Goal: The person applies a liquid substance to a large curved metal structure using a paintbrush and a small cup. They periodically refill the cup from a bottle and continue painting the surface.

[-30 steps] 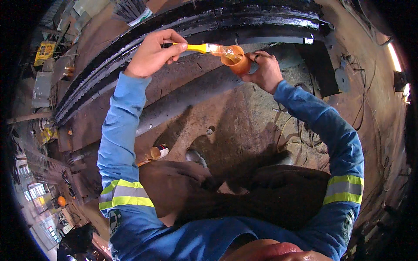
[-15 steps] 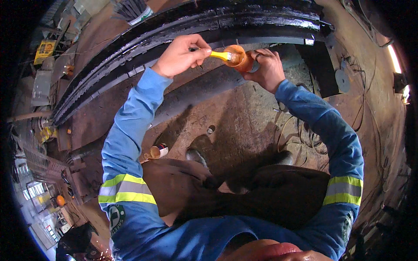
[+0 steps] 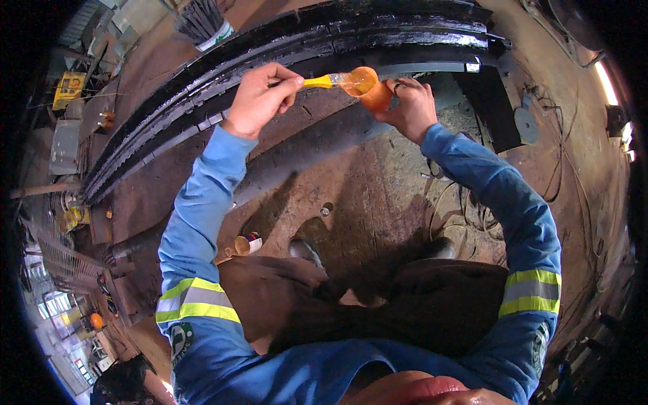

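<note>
Fingers pinched, my left hand (image 3: 260,98) grips the yellow handle of a paintbrush (image 3: 318,82). Its pale bristles lie at the mouth of an orange cup (image 3: 378,98), which is tilted with its opening toward the brush. My right hand (image 3: 412,108) holds that cup from the right side, with a dark ring on one finger. Whatever is inside the cup cannot be made out clearly. Just beyond both hands run long, curved black metal beams (image 3: 283,62) with a glossy, wet-looking surface.
A white bucket (image 3: 217,35) of dark rods stands at the far left. On the floor near my feet lie an open can (image 3: 248,244) and a small round piece (image 3: 326,210). Cables (image 3: 472,209) coil at the right, below a grey disc (image 3: 526,125). A yellow box (image 3: 69,90) sits far left.
My left hand has moved left with the brush, its bristles now at the cup's rim rather than inside. The cup has shifted slightly and tipped a little more toward the brush.
</note>
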